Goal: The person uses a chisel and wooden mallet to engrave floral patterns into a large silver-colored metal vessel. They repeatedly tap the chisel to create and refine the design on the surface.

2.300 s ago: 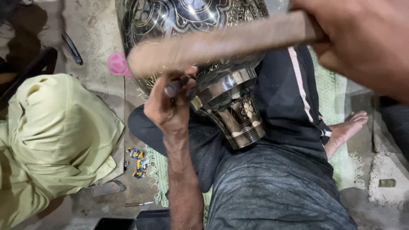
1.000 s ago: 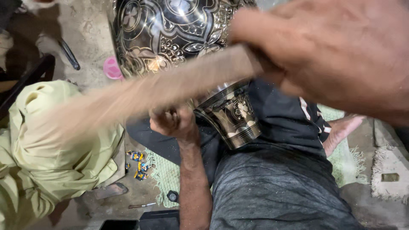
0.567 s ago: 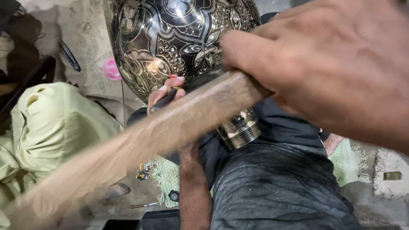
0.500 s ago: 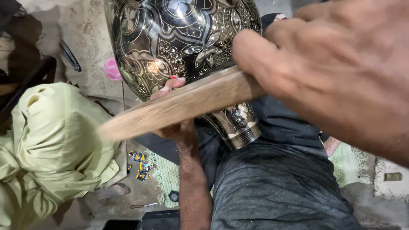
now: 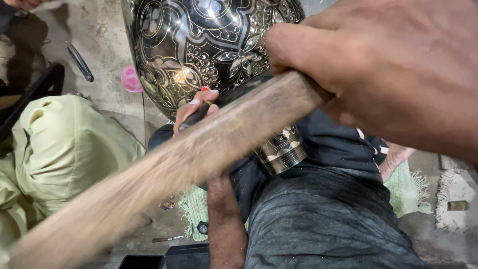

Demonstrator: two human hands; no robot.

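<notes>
A large dark metal vase with engraved silver flower patterns lies across my lap, its neck pointing toward me. My left hand grips a thin dark chisel with its tip against the vase's belly. My right hand, very close to the camera, is shut on a long wooden stick, which is blurred by motion and slants down to the lower left, crossing in front of my left forearm.
A person in pale green clothes sits at the left. A pink round object and a dark tool lie on the dusty floor. A green mat lies under my legs; a bare foot shows at right.
The wooden stick has swung: raised and level at first, then down toward the lower left, up a little, and down again now. My left hand stays on the chisel at the vase.
</notes>
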